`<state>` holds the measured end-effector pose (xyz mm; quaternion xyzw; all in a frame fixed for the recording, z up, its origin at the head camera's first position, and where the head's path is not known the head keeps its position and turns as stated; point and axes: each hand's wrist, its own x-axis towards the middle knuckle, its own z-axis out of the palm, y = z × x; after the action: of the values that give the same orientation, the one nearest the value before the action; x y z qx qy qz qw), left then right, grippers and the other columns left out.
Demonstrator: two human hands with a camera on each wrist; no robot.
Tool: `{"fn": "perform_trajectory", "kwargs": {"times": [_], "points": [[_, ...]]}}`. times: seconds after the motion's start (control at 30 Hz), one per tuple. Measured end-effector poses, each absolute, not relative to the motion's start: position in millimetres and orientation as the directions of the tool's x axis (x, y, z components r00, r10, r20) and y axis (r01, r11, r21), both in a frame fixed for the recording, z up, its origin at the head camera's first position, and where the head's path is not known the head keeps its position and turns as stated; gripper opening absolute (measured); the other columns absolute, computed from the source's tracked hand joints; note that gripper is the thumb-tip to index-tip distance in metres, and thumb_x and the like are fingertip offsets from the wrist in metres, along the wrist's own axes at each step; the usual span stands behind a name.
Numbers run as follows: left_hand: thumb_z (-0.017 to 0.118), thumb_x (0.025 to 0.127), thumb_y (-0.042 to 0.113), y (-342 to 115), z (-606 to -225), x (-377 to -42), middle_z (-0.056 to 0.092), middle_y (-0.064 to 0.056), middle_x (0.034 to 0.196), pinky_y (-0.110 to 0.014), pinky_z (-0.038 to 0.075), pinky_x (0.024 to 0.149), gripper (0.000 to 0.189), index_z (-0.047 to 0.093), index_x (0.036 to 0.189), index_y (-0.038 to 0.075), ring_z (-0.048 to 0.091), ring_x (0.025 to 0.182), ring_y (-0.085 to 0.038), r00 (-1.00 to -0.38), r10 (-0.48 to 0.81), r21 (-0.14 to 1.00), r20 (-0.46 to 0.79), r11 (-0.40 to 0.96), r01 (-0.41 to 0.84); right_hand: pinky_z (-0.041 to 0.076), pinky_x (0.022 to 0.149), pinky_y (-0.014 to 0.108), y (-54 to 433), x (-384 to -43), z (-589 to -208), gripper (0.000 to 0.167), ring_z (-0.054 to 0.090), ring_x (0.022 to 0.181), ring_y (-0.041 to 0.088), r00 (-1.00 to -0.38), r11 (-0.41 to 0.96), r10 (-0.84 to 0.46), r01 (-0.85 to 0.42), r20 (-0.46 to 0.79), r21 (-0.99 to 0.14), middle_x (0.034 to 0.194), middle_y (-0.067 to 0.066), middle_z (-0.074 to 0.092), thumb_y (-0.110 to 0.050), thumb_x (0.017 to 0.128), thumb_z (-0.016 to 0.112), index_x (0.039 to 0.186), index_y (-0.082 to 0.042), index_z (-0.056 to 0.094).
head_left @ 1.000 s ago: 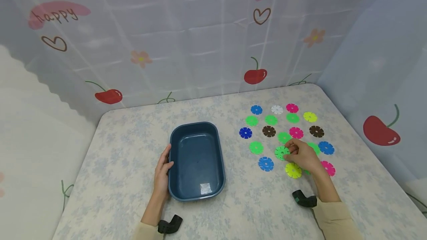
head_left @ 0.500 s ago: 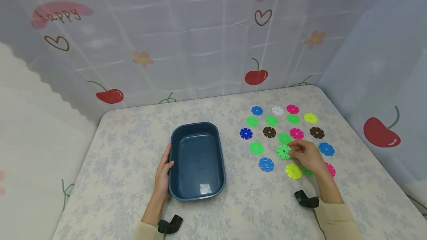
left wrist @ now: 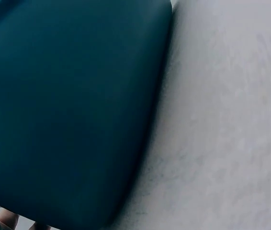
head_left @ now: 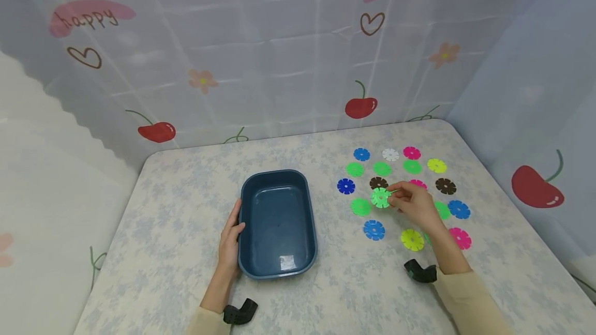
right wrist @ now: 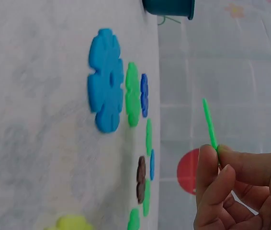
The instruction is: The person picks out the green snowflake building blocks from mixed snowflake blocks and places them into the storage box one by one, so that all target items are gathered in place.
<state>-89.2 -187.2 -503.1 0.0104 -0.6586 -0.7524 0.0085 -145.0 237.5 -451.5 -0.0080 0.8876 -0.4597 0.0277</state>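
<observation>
On the left side of the blue plastic basin (head_left: pixel 277 221) my left hand (head_left: pixel 228 247) holds the wall, its thumb at the rim. The left wrist view is mostly filled by the basin's outer wall (left wrist: pixel 68 105), with a few fingers (left wrist: pixel 8 219) peeking out at the lower left. My right hand (head_left: pixel 414 207) pinches a green notched plastic disc (head_left: pixel 379 198) between thumb and fingers, raised over the other discs. From the right wrist, that green disc (right wrist: pixel 208 120) appears edge-on, off the table.
Several flat notched discs lie on the table's right part, among them a blue one (head_left: pixel 374 230), a yellow one (head_left: pixel 412 240), a pink one (head_left: pixel 460 239) and a brown one (head_left: pixel 446 186). A printed curtain (head_left: pixel 279 56) hangs behind the table.
My right hand has lifted the green disc and carried it slightly left and away from me. The left hand and basin have stayed in place.
</observation>
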Motion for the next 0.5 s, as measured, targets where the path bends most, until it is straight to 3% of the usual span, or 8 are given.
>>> {"fn": "perform_trajectory", "kwargs": {"times": [0.37, 0.5], "points": [[0.032, 0.102, 0.008, -182.2, -502.7, -90.3, 0.013, 0.005, 0.165, -0.005, 0.025, 0.105, 0.058, 0.021, 0.158, 0.019, 0.006, 0.153, -0.015, -0.997, -0.068, 0.994, -0.030, -0.110, -0.023, 0.057, 0.066, 0.042, 172.7, -160.1, -426.1, 0.023, 0.068, 0.079, 0.036, -0.972, 0.505, -0.233, -0.134, 0.015, -0.853, 0.089, 0.015, 0.066, -0.005, 0.090, 0.067, 0.113, 0.001, 0.066], [0.032, 0.102, 0.009, -182.6, -503.1, -90.8, 0.013, 0.006, 0.165, -0.004, 0.024, 0.105, 0.058, 0.022, 0.158, 0.021, 0.007, 0.153, -0.014, -0.997, -0.065, 0.994, -0.031, -0.105, -0.024, 0.056, 0.065, 0.038, 146.6, -161.7, -419.8, 0.022, 0.067, 0.075, 0.030, -0.955, 0.472, -0.294, -0.185, 0.044, -0.862, 0.090, 0.014, 0.066, -0.006, 0.090, 0.067, 0.111, 0.000, 0.068]]}}
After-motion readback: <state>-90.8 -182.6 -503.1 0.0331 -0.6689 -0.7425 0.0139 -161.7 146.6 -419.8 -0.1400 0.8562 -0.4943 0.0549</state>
